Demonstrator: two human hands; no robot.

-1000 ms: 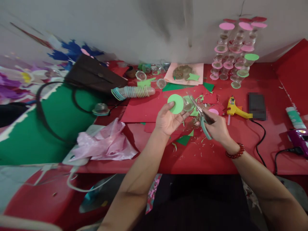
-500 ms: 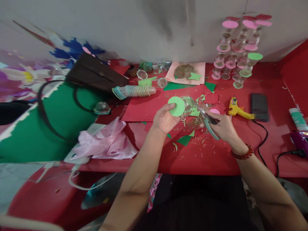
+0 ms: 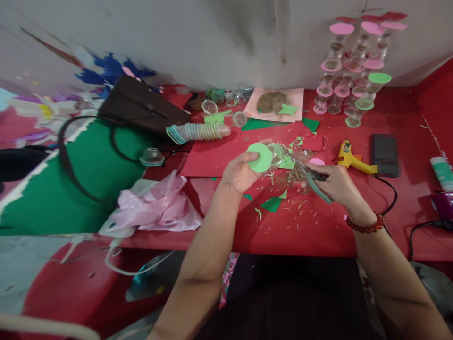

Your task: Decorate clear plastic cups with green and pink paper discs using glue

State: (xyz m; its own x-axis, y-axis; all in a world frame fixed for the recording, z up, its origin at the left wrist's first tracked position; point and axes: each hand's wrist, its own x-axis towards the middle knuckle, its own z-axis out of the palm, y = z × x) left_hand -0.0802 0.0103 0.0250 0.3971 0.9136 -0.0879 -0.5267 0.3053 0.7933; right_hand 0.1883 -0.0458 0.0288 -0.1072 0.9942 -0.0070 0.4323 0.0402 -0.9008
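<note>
Print [image 3: 265,116] on pink paper [image 3: 252,108], beyond green disc [image 3: 261,158], is unreadably small.

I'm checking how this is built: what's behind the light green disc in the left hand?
Past the right edge of the light green disc, a clear plastic piece shows. The rest, including any join, is covered.

A craft corner, by the look of it; whether in a home, school or workshop cannot be told. Against a smudged grey wall [image 3: 159,38], a red surface [image 3: 300,236] carries a yellow glue gun [image 3: 356,162], paper scraps [image 3: 272,204], nested plastic cups [image 3: 200,132] and a cup ornament [image 3: 341,91]; scissors [image 3: 310,176] show too.
</note>
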